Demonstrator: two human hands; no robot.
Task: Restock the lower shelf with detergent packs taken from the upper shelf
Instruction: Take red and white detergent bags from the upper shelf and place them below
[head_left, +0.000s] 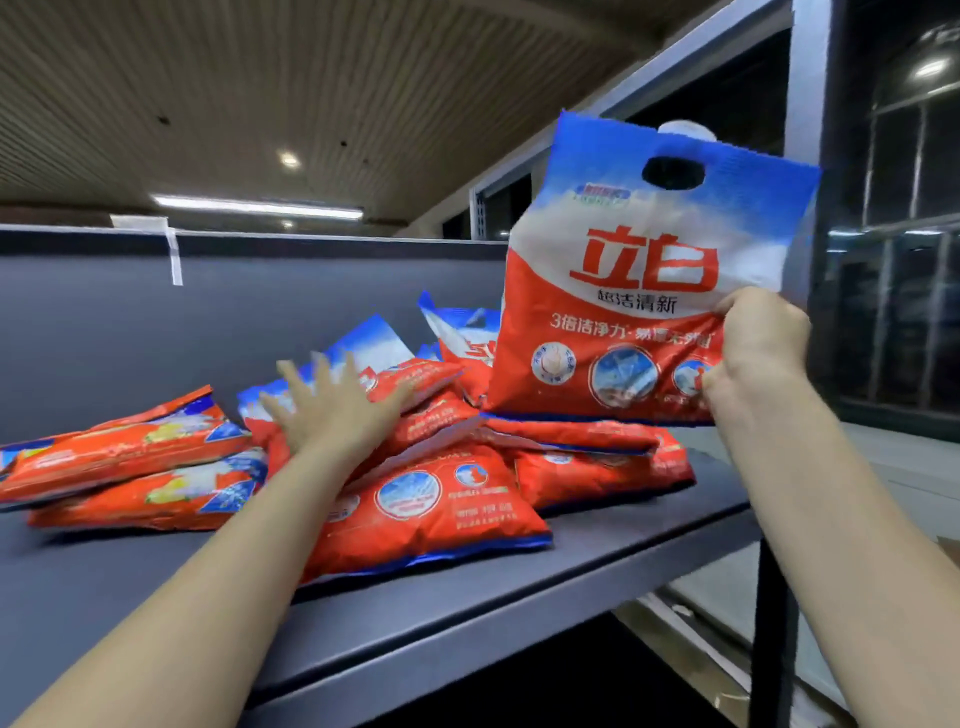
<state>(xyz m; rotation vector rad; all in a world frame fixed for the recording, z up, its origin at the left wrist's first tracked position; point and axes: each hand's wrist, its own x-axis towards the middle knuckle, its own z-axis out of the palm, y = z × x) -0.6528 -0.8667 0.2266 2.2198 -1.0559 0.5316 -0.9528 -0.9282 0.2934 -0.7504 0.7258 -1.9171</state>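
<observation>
Meanwhile, the right hand (753, 358) pinches a pack (623, 291) upright at three o'clock, while the left hand (332, 410), fingers spread, steadies the pile (431, 499) on the shelf (467, 613).

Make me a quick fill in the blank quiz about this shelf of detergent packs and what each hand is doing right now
1. The right hand grips one detergent pack by its lower ____ corner.
2. That pack is held ____, handle hole on top.
3. The left hand, fingers spread, rests on the ____ of packs.
4. The packs lie on a dark grey ____.

Missing words: right; upright; pile; shelf
</observation>
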